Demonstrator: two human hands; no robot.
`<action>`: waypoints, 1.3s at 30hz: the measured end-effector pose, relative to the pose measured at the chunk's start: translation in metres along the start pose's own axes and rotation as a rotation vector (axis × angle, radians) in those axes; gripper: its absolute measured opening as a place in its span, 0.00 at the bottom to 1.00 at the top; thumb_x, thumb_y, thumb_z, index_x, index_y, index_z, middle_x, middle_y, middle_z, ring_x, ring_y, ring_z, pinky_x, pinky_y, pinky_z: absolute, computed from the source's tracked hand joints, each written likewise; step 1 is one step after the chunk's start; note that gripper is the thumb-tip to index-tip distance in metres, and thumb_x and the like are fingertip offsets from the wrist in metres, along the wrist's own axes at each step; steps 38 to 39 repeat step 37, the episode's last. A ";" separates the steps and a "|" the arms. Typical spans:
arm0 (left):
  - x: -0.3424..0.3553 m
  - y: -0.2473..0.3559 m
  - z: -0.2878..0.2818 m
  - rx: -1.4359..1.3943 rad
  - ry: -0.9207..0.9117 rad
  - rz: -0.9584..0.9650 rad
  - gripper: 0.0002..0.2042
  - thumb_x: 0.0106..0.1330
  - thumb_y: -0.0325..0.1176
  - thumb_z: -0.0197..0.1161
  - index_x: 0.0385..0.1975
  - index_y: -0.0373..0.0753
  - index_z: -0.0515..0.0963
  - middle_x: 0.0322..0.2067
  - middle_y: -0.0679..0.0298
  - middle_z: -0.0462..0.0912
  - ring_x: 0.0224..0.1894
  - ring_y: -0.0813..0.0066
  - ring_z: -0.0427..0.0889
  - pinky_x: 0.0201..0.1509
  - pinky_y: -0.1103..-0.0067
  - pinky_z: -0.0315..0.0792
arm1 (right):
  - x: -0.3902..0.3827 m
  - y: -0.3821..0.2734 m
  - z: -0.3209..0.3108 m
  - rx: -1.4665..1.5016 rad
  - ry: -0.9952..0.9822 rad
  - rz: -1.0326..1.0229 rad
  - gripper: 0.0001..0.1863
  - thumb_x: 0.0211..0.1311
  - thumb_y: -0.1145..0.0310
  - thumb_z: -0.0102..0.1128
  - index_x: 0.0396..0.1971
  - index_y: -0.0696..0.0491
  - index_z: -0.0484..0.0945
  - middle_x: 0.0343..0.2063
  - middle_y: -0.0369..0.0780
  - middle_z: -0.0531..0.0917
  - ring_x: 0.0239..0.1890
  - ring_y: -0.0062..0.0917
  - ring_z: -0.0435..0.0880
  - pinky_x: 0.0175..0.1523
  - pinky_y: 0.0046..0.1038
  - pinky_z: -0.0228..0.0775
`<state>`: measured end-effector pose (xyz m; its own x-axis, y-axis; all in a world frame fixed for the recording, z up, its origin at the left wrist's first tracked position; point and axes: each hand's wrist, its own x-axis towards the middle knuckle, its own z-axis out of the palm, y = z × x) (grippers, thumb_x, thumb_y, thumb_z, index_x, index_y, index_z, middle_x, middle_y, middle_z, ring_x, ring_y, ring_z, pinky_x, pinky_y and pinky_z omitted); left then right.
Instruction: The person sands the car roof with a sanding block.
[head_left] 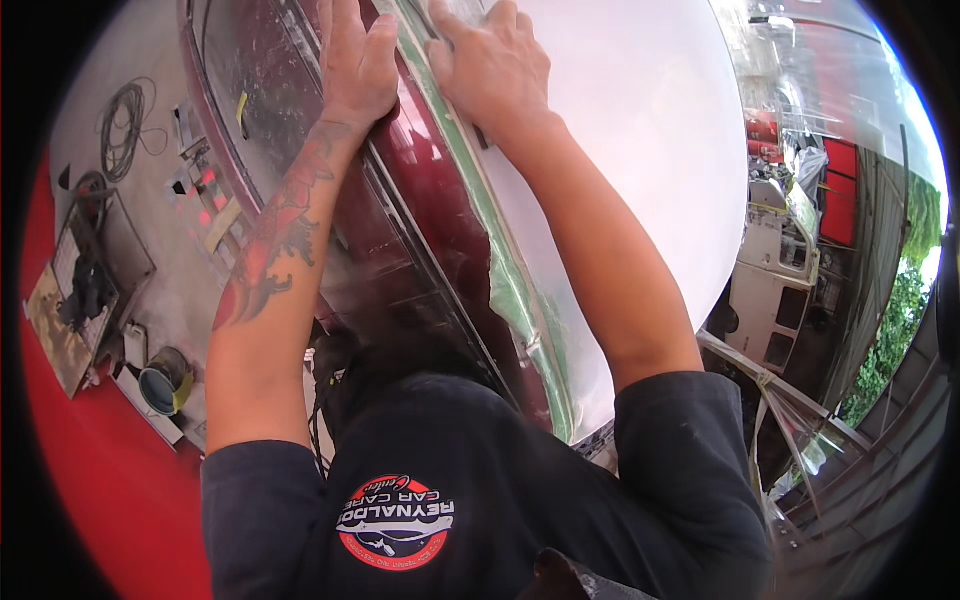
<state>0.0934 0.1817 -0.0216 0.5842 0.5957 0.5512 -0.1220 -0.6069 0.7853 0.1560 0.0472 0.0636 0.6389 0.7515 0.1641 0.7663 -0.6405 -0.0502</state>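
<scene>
Your left hand [355, 60] lay flat, fingers spread and pressed on the dark red car body [420, 200] near the top centre of the frame. Your right hand [490, 65] sat just beside it, fingers pressed down on the green tape [500, 260] at the edge of the white plastic sheet [640, 150], which filled the upper right. Whether the fingertips pinched anything could not be told, as they ran out of the frame. A likely trouble from there: uneven pressure could have wrinkled the tape or let the sheet lift off the panel. A paint can [163, 380] stood on the floor at lower left, well apart.
</scene>
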 end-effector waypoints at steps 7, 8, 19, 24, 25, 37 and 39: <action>-0.007 0.006 -0.009 -0.028 -0.002 -0.056 0.31 0.66 0.33 0.46 0.69 0.26 0.58 0.69 0.42 0.60 0.74 0.48 0.56 0.78 0.65 0.47 | -0.197 0.022 -0.028 0.006 0.036 -0.057 0.28 0.55 0.64 0.67 0.60 0.38 0.80 0.41 0.49 0.74 0.39 0.41 0.77 0.41 0.38 0.72; -0.006 0.009 -0.008 -0.061 -0.006 -0.054 0.31 0.66 0.34 0.46 0.69 0.26 0.58 0.69 0.42 0.60 0.74 0.49 0.56 0.78 0.65 0.47 | -0.205 0.022 -0.032 0.007 0.015 -0.031 0.28 0.54 0.64 0.67 0.60 0.38 0.80 0.42 0.50 0.75 0.39 0.41 0.77 0.41 0.38 0.72; -0.001 -0.008 -0.005 -0.012 0.030 0.115 0.31 0.69 0.37 0.43 0.69 0.25 0.59 0.70 0.42 0.61 0.74 0.49 0.56 0.79 0.64 0.46 | -0.028 0.000 0.015 0.033 0.112 0.018 0.22 0.64 0.59 0.57 0.59 0.36 0.79 0.40 0.49 0.76 0.45 0.43 0.76 0.47 0.42 0.71; -0.008 -0.021 -0.009 -0.011 0.031 0.051 0.31 0.70 0.38 0.43 0.70 0.24 0.58 0.71 0.43 0.60 0.75 0.52 0.55 0.79 0.65 0.45 | -0.192 0.019 -0.028 0.050 0.059 -0.017 0.29 0.51 0.65 0.68 0.58 0.38 0.81 0.41 0.48 0.74 0.39 0.39 0.75 0.41 0.37 0.70; -0.009 -0.024 -0.008 -0.008 0.030 0.051 0.31 0.70 0.38 0.43 0.70 0.24 0.58 0.71 0.43 0.60 0.75 0.52 0.55 0.79 0.65 0.44 | -0.197 0.017 -0.030 0.051 0.053 -0.017 0.29 0.51 0.65 0.68 0.58 0.38 0.81 0.41 0.48 0.74 0.39 0.39 0.75 0.41 0.37 0.70; -0.004 -0.031 -0.007 0.021 0.047 0.150 0.31 0.71 0.39 0.42 0.71 0.25 0.56 0.72 0.45 0.60 0.76 0.47 0.52 0.80 0.63 0.38 | -0.050 -0.002 0.006 0.051 0.029 -0.033 0.27 0.56 0.64 0.61 0.59 0.37 0.81 0.38 0.50 0.75 0.39 0.45 0.78 0.44 0.48 0.76; -0.004 -0.031 -0.007 0.021 0.047 0.150 0.31 0.71 0.39 0.42 0.71 0.25 0.56 0.72 0.45 0.60 0.76 0.47 0.52 0.80 0.63 0.38 | -0.050 -0.002 0.006 0.051 0.029 -0.033 0.27 0.56 0.64 0.61 0.59 0.37 0.81 0.38 0.50 0.75 0.39 0.45 0.78 0.44 0.48 0.76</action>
